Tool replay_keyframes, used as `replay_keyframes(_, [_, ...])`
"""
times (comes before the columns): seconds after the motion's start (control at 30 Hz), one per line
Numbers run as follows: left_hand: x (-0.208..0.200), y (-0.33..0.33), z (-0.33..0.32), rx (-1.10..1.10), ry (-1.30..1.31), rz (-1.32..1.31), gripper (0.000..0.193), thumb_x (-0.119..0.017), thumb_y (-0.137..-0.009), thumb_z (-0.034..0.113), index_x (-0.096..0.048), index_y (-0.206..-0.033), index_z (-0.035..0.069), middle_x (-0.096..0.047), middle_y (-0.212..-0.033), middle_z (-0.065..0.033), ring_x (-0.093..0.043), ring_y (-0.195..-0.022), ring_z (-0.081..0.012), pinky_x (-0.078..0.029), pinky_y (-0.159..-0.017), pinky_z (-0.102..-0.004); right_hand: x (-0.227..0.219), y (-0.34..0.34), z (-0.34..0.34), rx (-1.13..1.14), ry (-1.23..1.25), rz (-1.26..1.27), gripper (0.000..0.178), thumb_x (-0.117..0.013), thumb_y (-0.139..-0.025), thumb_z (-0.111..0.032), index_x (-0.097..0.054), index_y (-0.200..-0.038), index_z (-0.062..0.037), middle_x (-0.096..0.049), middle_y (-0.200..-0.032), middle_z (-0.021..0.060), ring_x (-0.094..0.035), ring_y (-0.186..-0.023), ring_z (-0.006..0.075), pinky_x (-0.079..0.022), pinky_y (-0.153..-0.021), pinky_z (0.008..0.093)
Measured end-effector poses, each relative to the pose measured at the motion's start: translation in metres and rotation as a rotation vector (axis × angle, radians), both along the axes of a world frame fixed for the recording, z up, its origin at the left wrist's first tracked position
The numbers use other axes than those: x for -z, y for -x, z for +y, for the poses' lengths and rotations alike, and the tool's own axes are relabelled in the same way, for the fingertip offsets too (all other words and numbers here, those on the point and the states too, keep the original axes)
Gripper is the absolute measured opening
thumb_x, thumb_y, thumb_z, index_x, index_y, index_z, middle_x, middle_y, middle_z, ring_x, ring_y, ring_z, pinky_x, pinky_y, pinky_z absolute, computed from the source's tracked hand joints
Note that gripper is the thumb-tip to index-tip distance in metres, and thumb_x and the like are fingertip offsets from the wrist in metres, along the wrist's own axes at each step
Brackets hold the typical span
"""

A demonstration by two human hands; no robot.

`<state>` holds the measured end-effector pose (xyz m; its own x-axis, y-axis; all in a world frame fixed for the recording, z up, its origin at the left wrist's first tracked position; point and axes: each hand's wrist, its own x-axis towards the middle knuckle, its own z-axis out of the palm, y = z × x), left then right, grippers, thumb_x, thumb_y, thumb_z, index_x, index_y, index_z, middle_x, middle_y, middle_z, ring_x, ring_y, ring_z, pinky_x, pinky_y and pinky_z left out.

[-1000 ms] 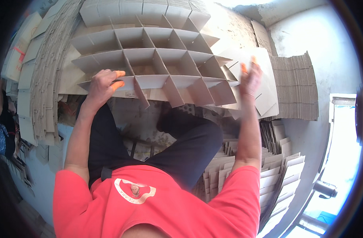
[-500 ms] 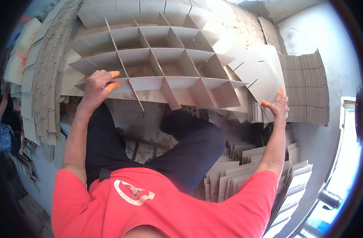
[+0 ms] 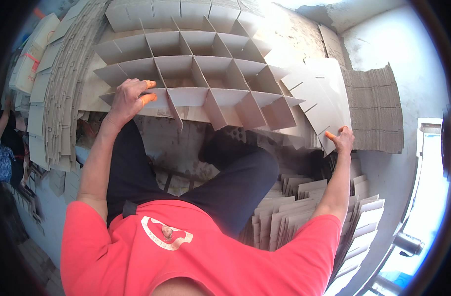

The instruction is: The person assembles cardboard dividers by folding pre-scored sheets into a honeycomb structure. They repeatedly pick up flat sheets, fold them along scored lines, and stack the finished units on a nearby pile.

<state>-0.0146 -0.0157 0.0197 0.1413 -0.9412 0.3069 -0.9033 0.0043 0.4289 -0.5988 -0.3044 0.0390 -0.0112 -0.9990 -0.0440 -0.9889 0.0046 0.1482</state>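
Observation:
A cardboard divider grid (image 3: 199, 91) of interlocked slotted strips stands across the work surface in front of me, with several open cells. My left hand (image 3: 130, 100) is at its near left corner, thumb and index finger closed about the end of the nearest long strip; both tips wear orange covers. To the right of the grid lie loose slotted cardboard strips (image 3: 309, 93), overlapping at a slant. My right hand (image 3: 342, 139), also with orange-covered fingertips, grips the near edge of the top one between thumb and fingers.
A tall stack of cardboard strips (image 3: 70, 93) runs along the left, and another stack (image 3: 375, 111) stands at the right by the wall. More upright cardboard pieces (image 3: 289, 212) fill the space beside my right leg. Part of another person (image 3: 6, 153) shows at the far left.
My right hand has drawn slightly nearer along the loose strip, and its spread fingers have closed on the near edge. The left hand keeps its place at the grid; the whole view shifts slightly.

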Motion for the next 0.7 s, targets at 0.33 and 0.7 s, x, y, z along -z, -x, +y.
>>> replay_keyframes(0.33, [-0.001, 0.000, 0.001, -0.009, -0.046, -0.005, 0.032, -0.075, -0.070, 0.016, -0.067, -0.099, 0.003, -0.063, -0.078, -0.0102, -0.056, -0.074, -0.0266, -0.045, -0.070, -0.0356, 0.015, -0.002, 0.013, -0.007, 0.075, 0.162, 0.104, -0.074, -0.063, -0.063, -0.029, -0.143, -0.0145, -0.045, -0.132, 0.0168, -0.038, -0.128, 0.0338, -0.034, -0.097, 0.0615])
replay_keyframes(0.7, [-0.001, 0.001, 0.003, 0.022, 0.013, -0.012, 0.032, -0.075, -0.070, 0.019, -0.066, -0.097, 0.004, -0.064, -0.078, -0.0110, -0.058, -0.074, -0.0284, -0.045, -0.072, -0.0383, 0.014, -0.052, 0.068, 0.131, -0.128, -0.001, 0.102, -0.078, -0.063, -0.056, -0.029, -0.143, -0.0151, -0.049, -0.123, 0.0216, -0.050, -0.115, 0.0364, -0.045, -0.091, 0.0492])
